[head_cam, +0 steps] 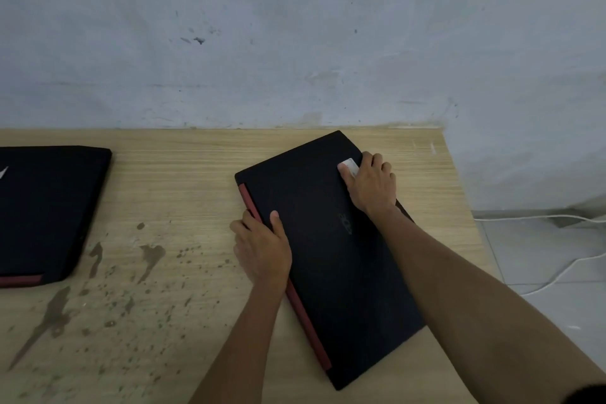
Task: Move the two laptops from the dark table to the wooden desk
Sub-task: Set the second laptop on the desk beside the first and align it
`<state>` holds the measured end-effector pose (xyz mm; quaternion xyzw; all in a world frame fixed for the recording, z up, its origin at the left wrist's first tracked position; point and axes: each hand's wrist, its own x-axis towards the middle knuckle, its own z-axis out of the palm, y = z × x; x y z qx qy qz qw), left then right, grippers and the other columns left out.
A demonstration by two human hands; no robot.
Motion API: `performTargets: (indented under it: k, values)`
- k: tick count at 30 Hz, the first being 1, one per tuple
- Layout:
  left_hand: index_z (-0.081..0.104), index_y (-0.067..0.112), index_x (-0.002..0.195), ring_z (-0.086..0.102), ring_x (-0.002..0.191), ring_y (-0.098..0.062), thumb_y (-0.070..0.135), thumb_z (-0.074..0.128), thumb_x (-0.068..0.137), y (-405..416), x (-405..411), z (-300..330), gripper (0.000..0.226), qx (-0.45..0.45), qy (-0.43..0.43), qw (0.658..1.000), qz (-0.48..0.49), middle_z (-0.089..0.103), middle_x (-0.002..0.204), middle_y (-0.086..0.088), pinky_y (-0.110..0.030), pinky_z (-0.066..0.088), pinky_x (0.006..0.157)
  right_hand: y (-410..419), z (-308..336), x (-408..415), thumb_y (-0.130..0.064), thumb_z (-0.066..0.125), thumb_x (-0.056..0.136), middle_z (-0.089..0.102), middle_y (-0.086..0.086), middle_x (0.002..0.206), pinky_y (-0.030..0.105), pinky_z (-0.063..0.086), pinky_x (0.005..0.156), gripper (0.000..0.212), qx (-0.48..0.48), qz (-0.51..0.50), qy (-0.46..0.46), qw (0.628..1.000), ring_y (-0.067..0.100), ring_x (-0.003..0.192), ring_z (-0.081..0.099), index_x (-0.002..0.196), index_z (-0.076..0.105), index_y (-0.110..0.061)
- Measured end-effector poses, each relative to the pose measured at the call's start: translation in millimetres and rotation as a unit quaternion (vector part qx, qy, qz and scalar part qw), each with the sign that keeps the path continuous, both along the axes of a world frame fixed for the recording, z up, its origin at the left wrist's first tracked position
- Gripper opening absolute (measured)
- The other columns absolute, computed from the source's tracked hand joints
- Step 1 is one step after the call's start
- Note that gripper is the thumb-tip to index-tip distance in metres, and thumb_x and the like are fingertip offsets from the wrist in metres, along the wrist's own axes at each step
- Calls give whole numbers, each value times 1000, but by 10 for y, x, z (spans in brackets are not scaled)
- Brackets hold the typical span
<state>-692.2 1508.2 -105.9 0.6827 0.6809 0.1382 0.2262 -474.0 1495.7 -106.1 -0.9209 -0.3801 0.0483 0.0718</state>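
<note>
A closed black laptop (pixel 328 259) with a red hinge strip lies at an angle on the right half of the wooden desk (pixel 183 193). My left hand (pixel 262 246) grips its left edge, thumb on the lid. My right hand (pixel 370 184) holds its far right edge beside a small white sticker. A second closed black laptop (pixel 46 207), also with a red strip, lies flat at the desk's left side, partly cut off by the frame. The dark table is not in view.
The desk stands against a scuffed pale wall (pixel 295 43). Brown stains (pixel 98 292) mark the desk's front left. Past the desk's right edge, a white cable (pixel 557 272) runs over a tiled floor.
</note>
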Motion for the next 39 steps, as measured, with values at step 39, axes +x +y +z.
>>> performTargets:
  k: [39]
  values:
    - [43,15,136,51,99,-31,64,39,92,69,36,-11,66,58,118,991,-40,52,121,-12,-43,37,85,-46,-91,-60,-71,28,95,53,8,131,46,37,99,68,-3,150,-17,989,31,114,48,142,45,-26]
